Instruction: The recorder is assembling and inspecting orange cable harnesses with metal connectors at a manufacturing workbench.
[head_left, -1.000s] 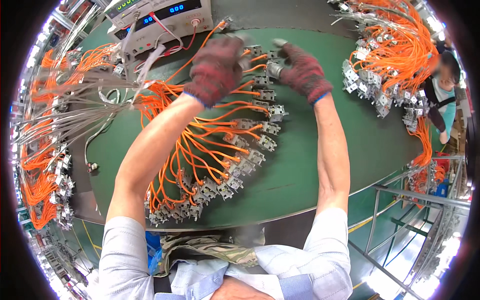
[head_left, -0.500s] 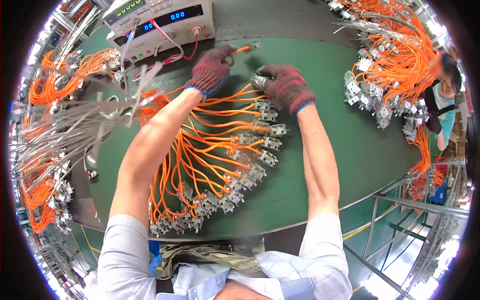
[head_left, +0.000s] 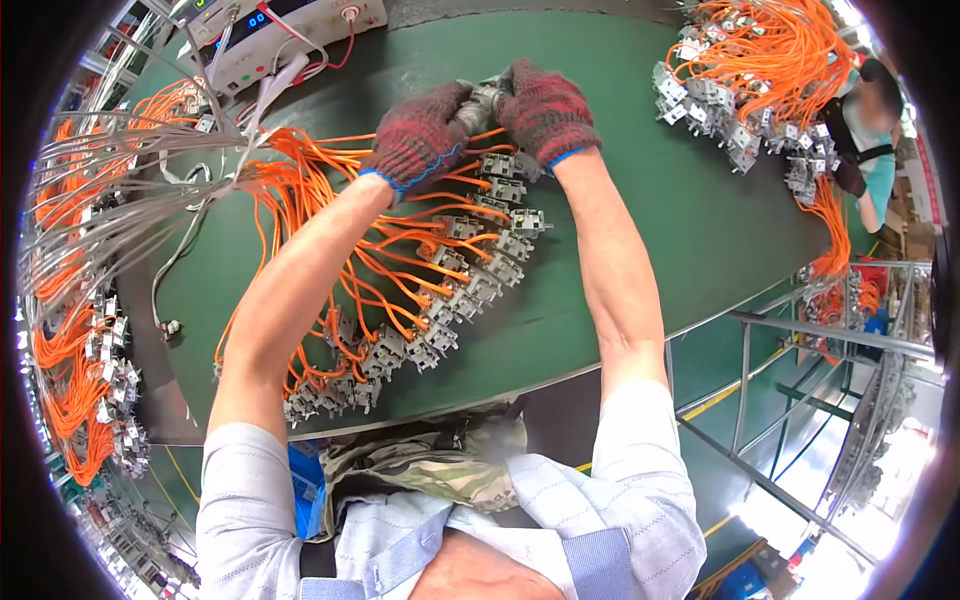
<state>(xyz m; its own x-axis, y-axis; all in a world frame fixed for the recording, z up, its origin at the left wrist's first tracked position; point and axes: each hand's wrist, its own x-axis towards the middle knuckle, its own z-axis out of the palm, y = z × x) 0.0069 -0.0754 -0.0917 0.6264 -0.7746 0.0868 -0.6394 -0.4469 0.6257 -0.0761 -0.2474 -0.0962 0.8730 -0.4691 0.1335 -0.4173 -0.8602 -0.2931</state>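
My left hand (head_left: 424, 136) and my right hand (head_left: 546, 112), both in dark red-and-grey knitted gloves, meet over the far part of the green table. Their fingers are closed together around a small grey cable connector (head_left: 490, 82), mostly hidden by the fingertips. Below them a bundle of orange cables (head_left: 290, 185) fans out over the table from the left. Grey metal-looking connectors (head_left: 465, 295) on the cable ends lie in a curved row, the upper ones close under my hands.
A white bench instrument (head_left: 290, 45) with red and white leads stands at the far left. Grey wires (head_left: 130, 200) spread leftward. More orange cables (head_left: 770, 50) are heaped at the far right beside a person (head_left: 860, 130). A metal frame (head_left: 745, 370) stands right of the green table (head_left: 640, 240).
My hands have come together; the right hand has moved up and left to the connector my left hand was holding. The whole view has shifted, with the instrument now higher in it.
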